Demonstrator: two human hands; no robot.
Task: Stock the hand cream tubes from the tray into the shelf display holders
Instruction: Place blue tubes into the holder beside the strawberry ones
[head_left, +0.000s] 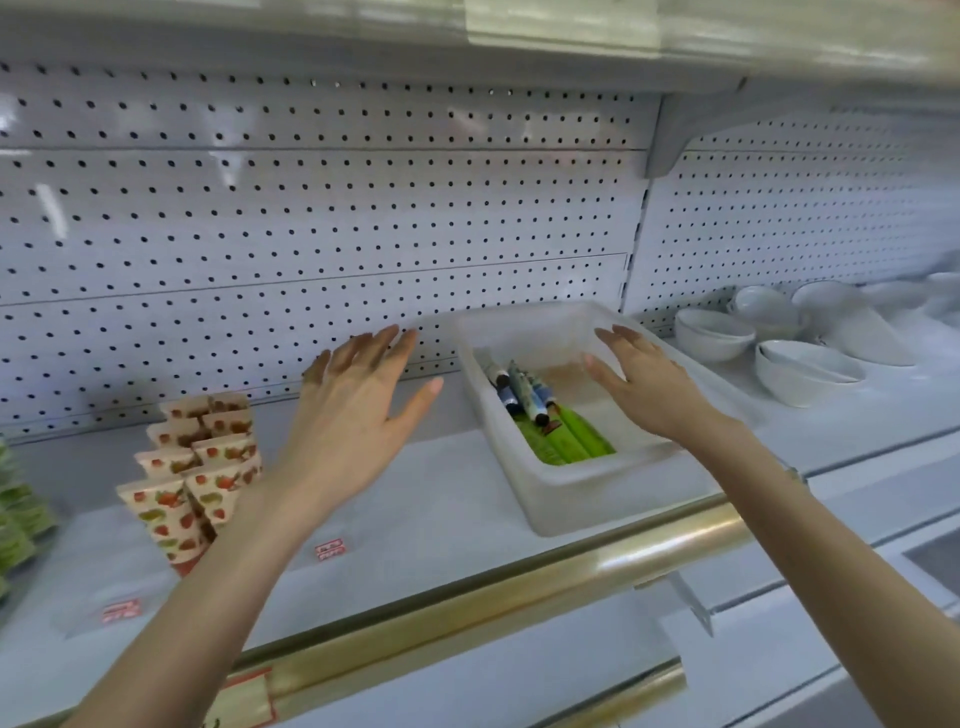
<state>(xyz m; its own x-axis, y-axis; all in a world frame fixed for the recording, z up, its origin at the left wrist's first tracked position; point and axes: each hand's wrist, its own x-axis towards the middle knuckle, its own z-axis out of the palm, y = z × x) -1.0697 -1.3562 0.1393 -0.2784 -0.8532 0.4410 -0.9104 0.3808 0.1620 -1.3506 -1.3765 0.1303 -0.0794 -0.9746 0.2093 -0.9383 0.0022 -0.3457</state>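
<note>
Green tubes (569, 439) lie flat at near end of tray (597, 493), blue tubes (522, 389) slanted behind them. Right hand (644, 379) over tray's right side, fingers spread, holding nothing. Left hand (353, 410) spread and empty too, just left of tray. We judge pick is next: pinch top blue tube mid-body, lift straight up. Strawberry-print tubes (192, 467) stand upright at left; we match that. Bowls (800, 374) well apart, right.

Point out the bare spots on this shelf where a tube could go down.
Widest bare shelf lies between the strawberry-print tubes and the tray, below the left hand. A narrower strip separates the tray from the bowls. Crowded: the far left by the tubes, the right by the bowls.
</note>
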